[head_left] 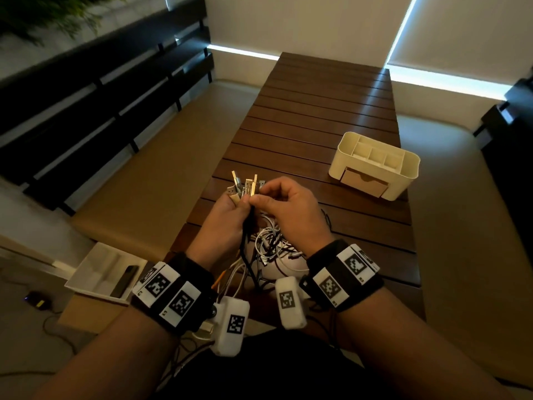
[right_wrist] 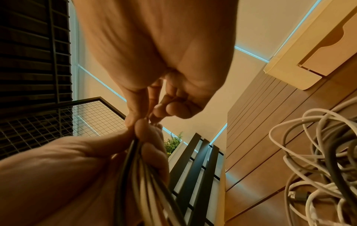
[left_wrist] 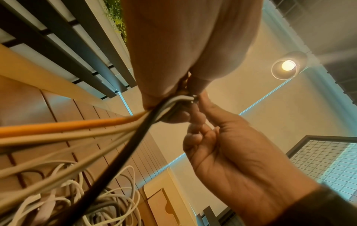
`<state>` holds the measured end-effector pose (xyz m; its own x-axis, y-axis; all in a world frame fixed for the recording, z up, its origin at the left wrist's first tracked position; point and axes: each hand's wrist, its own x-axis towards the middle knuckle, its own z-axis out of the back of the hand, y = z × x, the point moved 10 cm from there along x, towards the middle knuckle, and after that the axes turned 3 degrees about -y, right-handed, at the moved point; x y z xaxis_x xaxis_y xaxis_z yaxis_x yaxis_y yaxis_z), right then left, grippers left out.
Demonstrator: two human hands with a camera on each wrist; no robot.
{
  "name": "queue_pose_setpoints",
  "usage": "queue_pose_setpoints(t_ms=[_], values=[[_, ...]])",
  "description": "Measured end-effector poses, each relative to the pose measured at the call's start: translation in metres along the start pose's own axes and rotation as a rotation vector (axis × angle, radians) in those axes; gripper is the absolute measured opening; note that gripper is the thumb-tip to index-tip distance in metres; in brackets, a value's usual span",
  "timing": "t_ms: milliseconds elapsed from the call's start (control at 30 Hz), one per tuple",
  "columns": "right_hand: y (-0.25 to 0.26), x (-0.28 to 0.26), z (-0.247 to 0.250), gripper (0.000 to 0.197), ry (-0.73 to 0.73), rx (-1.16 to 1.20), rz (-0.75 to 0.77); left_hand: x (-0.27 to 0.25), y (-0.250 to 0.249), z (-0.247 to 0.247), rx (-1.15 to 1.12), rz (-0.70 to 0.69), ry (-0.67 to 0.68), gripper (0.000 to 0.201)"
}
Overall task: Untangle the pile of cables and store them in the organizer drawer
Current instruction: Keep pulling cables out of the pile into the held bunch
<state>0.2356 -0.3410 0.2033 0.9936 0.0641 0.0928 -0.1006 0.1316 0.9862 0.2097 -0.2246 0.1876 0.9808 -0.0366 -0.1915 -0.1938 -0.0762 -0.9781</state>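
Note:
My left hand [head_left: 235, 204] grips a bundle of cable ends, held up above the table with several metal USB plugs [head_left: 245, 186] sticking out of the fist. My right hand [head_left: 261, 197] pinches one plug of that bundle between thumb and forefinger. White, orange [left_wrist: 77, 125] and black [left_wrist: 125, 152] cables hang from the fist down to a tangled pile [head_left: 274, 249] on the slatted wooden table [head_left: 317, 111]. The cream organizer [head_left: 403, 174] stands at the right, its tan drawer [head_left: 364, 181] closed. In the right wrist view the pile [right_wrist: 318, 168] lies loose beside the organizer [right_wrist: 286, 73].
A white tray [head_left: 86, 272] holding a dark phone sits on a box low at the left. A dark slatted bench back [head_left: 86, 96] and beige cushions flank the table. A small device [head_left: 37, 301] with a cord lies on the floor.

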Motion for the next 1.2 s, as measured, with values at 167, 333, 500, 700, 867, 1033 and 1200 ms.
queue_pose_setpoints(t_ms=[167, 333, 500, 700, 867, 1033, 1200], values=[[-0.006, 0.002, 0.001, 0.016, 0.023, 0.019, -0.031, 0.005, 0.002, 0.006, -0.042, 0.022, -0.013, 0.023], [-0.024, -0.002, -0.014, 0.023, 0.196, -0.148, -0.142, 0.010, 0.000, 0.028, -0.074, -0.031, -0.142, 0.016], [-0.042, -0.023, -0.056, 0.034, 0.560, -0.511, -0.154, 0.014, 0.001, 0.045, -0.192, -0.038, -0.245, 0.012], [-0.041, -0.017, -0.050, 0.016, 0.550, -0.468, -0.149, 0.013, 0.001, 0.063, -0.346, -0.012, -0.274, 0.014], [-0.047, -0.004, -0.016, 0.017, 0.421, -0.364, -0.189, 0.011, -0.003, 0.080, -0.485, -0.047, -0.221, 0.017], [-0.036, 0.004, -0.002, 0.007, 0.268, -0.309, -0.142, 0.011, -0.001, 0.057, -0.083, -0.039, -0.115, 0.029], [-0.005, 0.004, -0.007, 0.006, 0.228, -0.293, -0.004, 0.005, -0.002, 0.021, 0.246, -0.083, 0.072, 0.024]])
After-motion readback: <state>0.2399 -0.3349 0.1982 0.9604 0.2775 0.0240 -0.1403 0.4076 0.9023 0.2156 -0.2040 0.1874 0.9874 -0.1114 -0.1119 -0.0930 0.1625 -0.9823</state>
